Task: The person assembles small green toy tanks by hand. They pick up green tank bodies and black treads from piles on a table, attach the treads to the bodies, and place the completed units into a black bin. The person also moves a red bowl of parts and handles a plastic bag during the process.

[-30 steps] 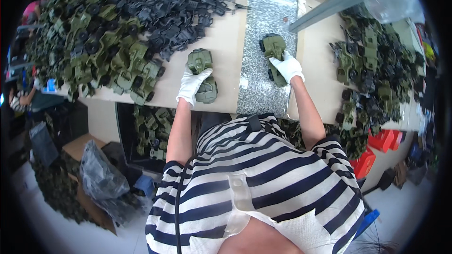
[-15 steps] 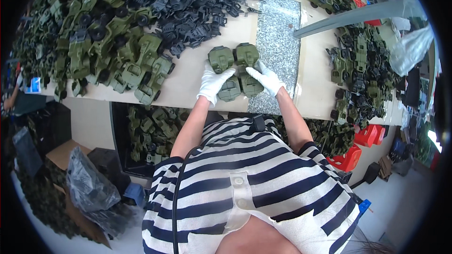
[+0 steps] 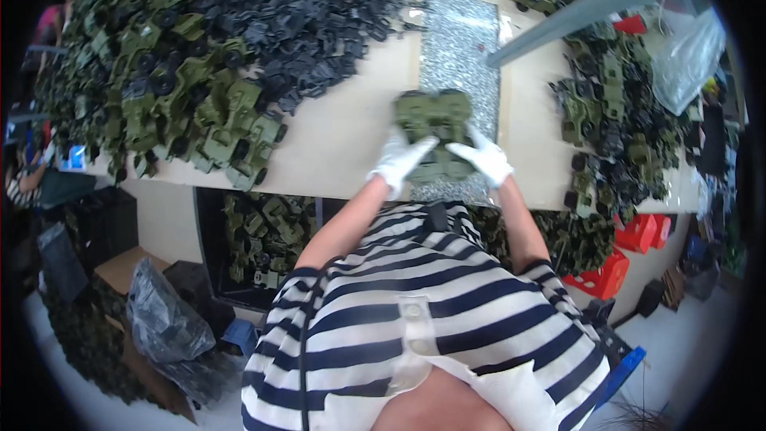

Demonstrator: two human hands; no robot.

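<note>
Between my two white-gloved hands is a block of several olive-green toy military vehicles (image 3: 433, 116), set close side by side over the speckled strip near the table's front edge. My left hand (image 3: 401, 161) closes on their left side, its thumb lying across the top. On the right side my right hand (image 3: 483, 157) grips in the same way, thumb pointing inward. Motion smears the toys a little, and the fingers under and behind them are hidden.
A large heap of green toy vehicles (image 3: 199, 96) covers the table's left, beside a pile of dark grey plastic parts (image 3: 307, 20). More vehicles (image 3: 610, 104) lie on the right, near a slanting grey metal bar (image 3: 574, 20). Below the table stands a black bin (image 3: 209, 243) of green toys.
Both hands have shifted right and a little nearer to me with the toy vehicles. The left and right vehicles, slightly apart before, now sit tight together over the speckled strip.
</note>
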